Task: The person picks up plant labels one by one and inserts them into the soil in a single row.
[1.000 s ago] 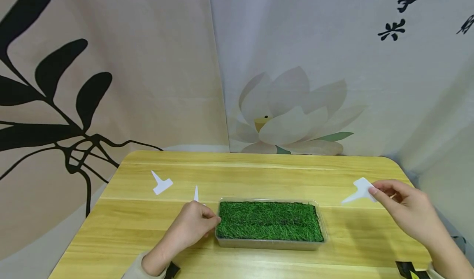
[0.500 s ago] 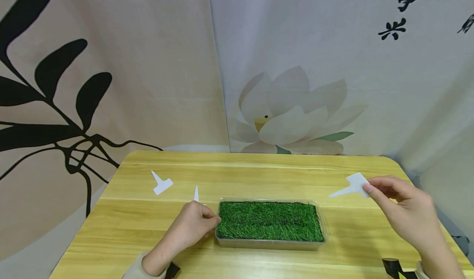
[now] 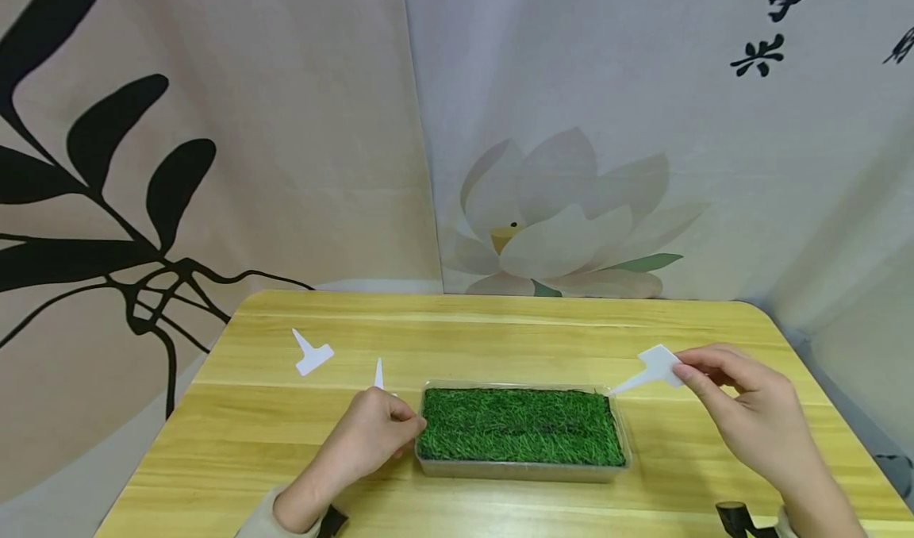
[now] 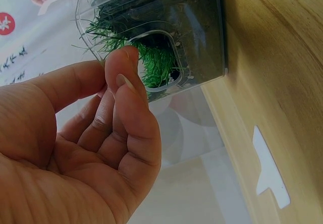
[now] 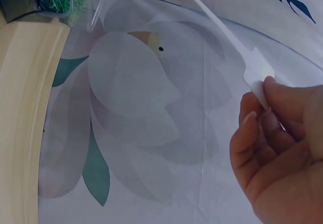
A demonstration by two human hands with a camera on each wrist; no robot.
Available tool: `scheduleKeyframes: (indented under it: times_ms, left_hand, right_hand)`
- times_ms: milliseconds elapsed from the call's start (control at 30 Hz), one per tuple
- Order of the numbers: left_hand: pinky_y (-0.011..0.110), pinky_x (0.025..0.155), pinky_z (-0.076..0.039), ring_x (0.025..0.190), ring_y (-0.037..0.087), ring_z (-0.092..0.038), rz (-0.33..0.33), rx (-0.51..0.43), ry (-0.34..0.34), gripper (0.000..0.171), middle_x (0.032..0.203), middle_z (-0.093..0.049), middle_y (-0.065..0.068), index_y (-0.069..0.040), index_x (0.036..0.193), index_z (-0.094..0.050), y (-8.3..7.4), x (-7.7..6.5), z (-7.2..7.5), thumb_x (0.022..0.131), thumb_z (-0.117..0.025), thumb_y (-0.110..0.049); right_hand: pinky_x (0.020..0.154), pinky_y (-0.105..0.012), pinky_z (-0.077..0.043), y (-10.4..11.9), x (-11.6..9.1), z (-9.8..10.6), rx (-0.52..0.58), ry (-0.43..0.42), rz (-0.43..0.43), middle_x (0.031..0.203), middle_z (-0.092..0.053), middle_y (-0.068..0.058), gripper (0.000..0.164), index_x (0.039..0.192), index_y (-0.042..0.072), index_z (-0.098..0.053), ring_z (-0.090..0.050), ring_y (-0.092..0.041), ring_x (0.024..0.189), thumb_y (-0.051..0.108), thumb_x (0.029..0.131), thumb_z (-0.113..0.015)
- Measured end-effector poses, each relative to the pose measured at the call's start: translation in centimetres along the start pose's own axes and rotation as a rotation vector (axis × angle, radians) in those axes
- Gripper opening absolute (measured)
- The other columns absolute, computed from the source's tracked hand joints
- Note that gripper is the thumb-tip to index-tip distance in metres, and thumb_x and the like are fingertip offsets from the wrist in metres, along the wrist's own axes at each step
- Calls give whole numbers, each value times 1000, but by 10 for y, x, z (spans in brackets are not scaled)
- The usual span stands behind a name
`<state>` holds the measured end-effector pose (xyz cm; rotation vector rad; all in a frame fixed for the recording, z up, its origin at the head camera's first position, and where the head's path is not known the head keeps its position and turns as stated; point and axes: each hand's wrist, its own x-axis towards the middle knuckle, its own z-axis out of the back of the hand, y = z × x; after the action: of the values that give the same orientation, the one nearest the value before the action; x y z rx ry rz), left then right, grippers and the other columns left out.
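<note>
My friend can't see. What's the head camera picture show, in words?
A right hand pinches a white tag near a clear tray of green grass; the left hand is at the tray's left edge. On the wooden table, a second tag lies flat and a third tag is partly hidden.

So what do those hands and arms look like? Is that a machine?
No, a person's: the left hand and right hand are bare, no gloves or rings showing. A pale cream sleeve ends at the left wrist, a similar cuff at the right. Dark pieces show beside both, too cropped to identify.
</note>
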<state>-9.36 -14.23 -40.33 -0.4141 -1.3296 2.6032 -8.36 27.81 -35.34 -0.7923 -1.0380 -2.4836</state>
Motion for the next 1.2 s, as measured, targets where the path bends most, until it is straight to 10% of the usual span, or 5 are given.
scheduleKeyframes:
  times_ms: [1200]
  left_hand:
    - [17, 38, -24, 39, 5, -34, -10, 7, -15, 33, 48, -54, 3, -13, 56, -65, -3, -2, 1, 88, -65, -19]
  right_hand:
    - [57, -12, -41, 5, -8, -43, -28, 320, 111, 91, -63, 18, 31, 95, 26, -68, -51, 4, 67, -1, 79, -73]
